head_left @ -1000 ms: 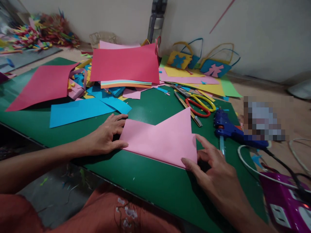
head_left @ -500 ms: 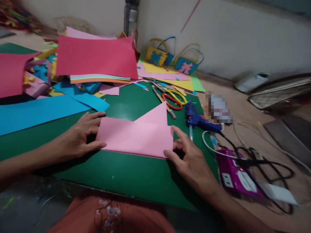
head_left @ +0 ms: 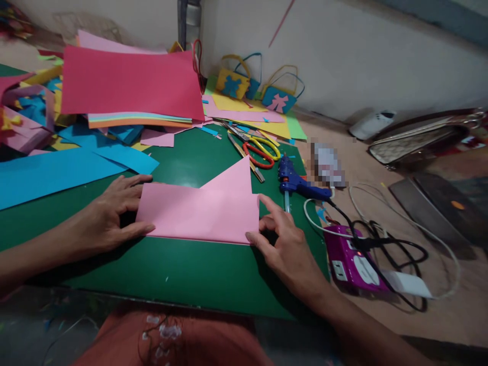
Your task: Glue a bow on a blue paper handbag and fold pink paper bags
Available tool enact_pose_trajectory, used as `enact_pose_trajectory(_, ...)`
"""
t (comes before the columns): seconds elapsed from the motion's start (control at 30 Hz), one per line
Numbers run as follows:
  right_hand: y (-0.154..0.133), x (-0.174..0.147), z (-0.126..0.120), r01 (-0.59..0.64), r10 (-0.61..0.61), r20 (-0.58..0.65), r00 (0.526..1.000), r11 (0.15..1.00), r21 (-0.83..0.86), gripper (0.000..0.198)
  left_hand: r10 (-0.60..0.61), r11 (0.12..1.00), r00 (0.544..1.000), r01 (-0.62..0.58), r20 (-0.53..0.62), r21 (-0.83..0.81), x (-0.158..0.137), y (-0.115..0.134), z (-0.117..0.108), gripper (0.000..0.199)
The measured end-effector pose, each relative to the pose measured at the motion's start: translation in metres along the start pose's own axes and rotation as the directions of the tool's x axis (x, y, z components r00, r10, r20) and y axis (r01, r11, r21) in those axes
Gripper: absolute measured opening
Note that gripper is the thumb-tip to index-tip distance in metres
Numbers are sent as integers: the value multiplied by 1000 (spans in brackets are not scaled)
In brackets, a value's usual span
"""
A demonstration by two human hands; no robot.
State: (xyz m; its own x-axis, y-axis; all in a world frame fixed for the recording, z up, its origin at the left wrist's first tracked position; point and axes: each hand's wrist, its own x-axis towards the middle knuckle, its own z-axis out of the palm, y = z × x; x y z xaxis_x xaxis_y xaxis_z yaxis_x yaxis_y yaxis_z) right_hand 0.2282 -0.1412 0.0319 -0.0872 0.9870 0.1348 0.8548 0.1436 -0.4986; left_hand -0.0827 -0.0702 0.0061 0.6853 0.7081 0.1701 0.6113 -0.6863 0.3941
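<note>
A folded sheet of pink paper (head_left: 198,212) lies on the green tabletop, a triangular flap standing out past its far edge. My left hand (head_left: 116,213) grips its left end, thumb on the near corner and fingers at the far side. At the right end my right hand (head_left: 280,239) pinches the paper, with the thumb on the near corner and the index finger at the far one. Some of my curled fingers are partly hidden. Just beyond the right hand is a blue glue gun (head_left: 301,183). Scissors with red and yellow handles (head_left: 261,152) lie beyond the paper beside a cutter knife (head_left: 247,160).
A stack of coloured sheets (head_left: 131,84) stands at the back left, near blue paper strips (head_left: 64,168) and scraps. Small paper bags (head_left: 232,84) lean by the wall. Off the table's right side are a purple power strip (head_left: 354,262), tangled cables and a handbag (head_left: 423,137).
My view has turned slightly right, so everything sits further left in the picture. Both hands keep the same hold on the pink paper, which looks unchanged.
</note>
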Motion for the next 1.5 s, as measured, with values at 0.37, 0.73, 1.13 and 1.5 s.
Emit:
enact_pose_trajectory(0.37,7,-5,8,142,-153,-66,986,979,-146,56,13,1000,1000,-13,1,20,-1,-2,0,30)
enact_pose_trajectory(0.73,3,-5,6,81,-84,-19,996,988,-130,55,37,999,999,-37,-26,23,-1,-4,2,31)
enact_pose_trajectory(1.13,6,-6,4,257,-302,-56,952,884,-391,63,-83,997,995,82,63,10,-1,3,-1,31)
enact_pose_trajectory(1.5,-24,-6,2,640,-566,344,749,484,-597,56,160,893,985,-174,69,415,1,18,-7,76)
